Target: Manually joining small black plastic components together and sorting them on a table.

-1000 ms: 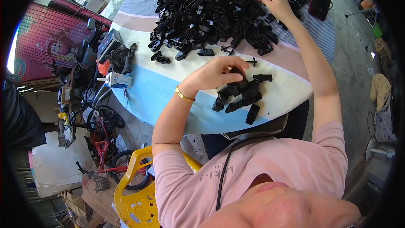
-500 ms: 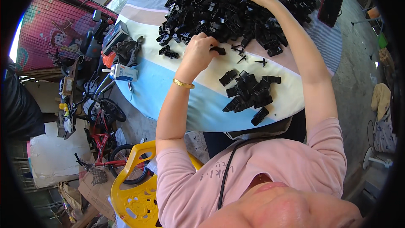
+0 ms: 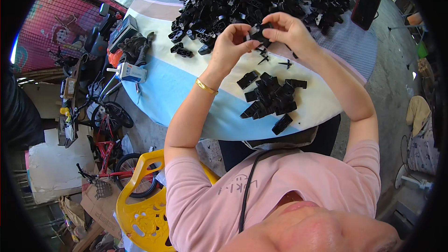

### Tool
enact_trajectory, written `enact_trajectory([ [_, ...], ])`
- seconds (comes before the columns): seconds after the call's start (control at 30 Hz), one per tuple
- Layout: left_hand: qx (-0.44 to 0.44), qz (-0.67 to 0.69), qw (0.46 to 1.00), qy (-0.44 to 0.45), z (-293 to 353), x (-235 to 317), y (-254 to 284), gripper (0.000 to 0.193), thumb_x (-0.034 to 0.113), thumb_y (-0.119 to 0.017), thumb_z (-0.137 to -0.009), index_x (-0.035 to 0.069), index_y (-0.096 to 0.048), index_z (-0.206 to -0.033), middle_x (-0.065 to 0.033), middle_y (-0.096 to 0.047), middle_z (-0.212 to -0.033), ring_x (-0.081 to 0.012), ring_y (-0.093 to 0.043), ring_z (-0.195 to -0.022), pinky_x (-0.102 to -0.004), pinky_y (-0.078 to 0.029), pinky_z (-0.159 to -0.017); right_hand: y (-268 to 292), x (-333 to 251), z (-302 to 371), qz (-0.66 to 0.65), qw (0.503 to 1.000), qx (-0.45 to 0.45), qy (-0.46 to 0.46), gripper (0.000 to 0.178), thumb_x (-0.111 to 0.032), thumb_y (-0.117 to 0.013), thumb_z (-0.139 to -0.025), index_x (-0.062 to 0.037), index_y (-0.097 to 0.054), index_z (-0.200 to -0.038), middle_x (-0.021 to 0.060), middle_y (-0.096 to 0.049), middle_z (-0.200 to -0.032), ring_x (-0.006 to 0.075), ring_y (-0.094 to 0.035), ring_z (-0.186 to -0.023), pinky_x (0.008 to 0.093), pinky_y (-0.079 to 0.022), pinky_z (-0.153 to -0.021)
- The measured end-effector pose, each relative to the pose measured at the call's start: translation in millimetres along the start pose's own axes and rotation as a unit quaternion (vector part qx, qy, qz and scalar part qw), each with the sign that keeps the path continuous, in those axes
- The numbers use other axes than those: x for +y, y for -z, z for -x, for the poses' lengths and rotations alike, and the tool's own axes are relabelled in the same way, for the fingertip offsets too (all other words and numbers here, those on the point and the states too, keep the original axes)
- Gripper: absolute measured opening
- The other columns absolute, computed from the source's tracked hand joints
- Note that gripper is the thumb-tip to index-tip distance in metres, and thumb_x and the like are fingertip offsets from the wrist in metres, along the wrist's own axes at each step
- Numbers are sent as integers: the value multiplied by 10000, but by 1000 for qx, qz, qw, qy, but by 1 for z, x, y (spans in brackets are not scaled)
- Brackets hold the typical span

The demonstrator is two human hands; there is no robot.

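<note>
My left hand (image 3: 227, 50) and my right hand (image 3: 295, 36) meet at the near edge of a large heap of black plastic parts (image 3: 219, 2). Both pinch at a small black plastic piece (image 3: 259, 33) between the fingertips; whether it is one part or two pressed together I cannot tell. Just below the fingers lie a few thin black cross-shaped pins (image 3: 264, 59), with another pin (image 3: 285, 64) to the right. Closer to me is a smaller pile of black plastic parts (image 3: 270, 94). Two loose black parts (image 3: 182, 51) rest left of my left hand.
A striped cloth covers the round table (image 3: 186, 112). At its left edge are a small white-and-blue box (image 3: 132, 73), a dark cloth bundle (image 3: 136, 49) and a blue box (image 3: 123, 32). A phone (image 3: 365, 7) leans on a mug at the right. A yellow chair (image 3: 144, 210) stands lower left.
My right hand has drawn back from the heap toward me with a black part. My left hand has moved slightly up and right, bringing its black part up to my right hand.
</note>
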State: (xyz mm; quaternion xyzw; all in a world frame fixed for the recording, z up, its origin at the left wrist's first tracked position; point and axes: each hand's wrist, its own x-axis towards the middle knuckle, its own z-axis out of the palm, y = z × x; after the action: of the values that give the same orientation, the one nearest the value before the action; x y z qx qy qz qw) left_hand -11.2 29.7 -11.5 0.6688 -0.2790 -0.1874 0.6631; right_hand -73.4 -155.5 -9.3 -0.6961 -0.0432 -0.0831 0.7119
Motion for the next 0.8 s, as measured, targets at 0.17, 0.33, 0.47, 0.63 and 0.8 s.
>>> enact_trajectory([
  [0.17,30,172,985,13,-2,-13,5,322,-50,-687,-724,-26,-587,-1029,-65,-626,-878,-100,-588,-772,-229,-489,-666,-13,-7,11,124,992,-7,24,300,-104,-656,-812,7,-587,-1082,40,-629,-915,76,-589,-781,219,-502,-688],
  [0.33,19,200,980,5,3,-10,-1,324,-44,-701,-722,-20,-607,-1031,-68,-654,-879,-109,-611,-773,-233,-514,-735,-11,-3,13,163,982,28,86,292,-109,-669,-800,17,-603,-1055,72,-644,-921,98,-603,-761,225,-504,-681],
  [0.47,40,117,992,-37,4,-6,-5,341,-39,-702,-724,-27,-603,-1050,-66,-662,-869,-117,-623,-778,-240,-521,-755,-10,-5,15,261,953,26,150,289,-87,-695,-757,6,-619,-1020,80,-641,-896,130,-614,-737,238,-505,-668],
  [0.63,58,179,982,-20,8,-2,-13,468,-26,-710,-726,-54,-530,-1157,-118,-636,-1014,-134,-613,-858,-258,-511,-794,-11,-6,14,393,876,50,276,288,-69,-729,-696,-11,-621,-956,90,-623,-873,180,-613,-740,263,-500,-641],
  [0.8,55,220,974,8,9,1,-11,517,-47,-694,-729,-75,-480,-1199,-154,-608,-1080,-147,-605,-904,-270,-500,-824,-14,2,13,418,833,62,358,267,-52,-740,-686,-21,-596,-909,83,-624,-917,186,-610,-843,271,-497,-671],
])
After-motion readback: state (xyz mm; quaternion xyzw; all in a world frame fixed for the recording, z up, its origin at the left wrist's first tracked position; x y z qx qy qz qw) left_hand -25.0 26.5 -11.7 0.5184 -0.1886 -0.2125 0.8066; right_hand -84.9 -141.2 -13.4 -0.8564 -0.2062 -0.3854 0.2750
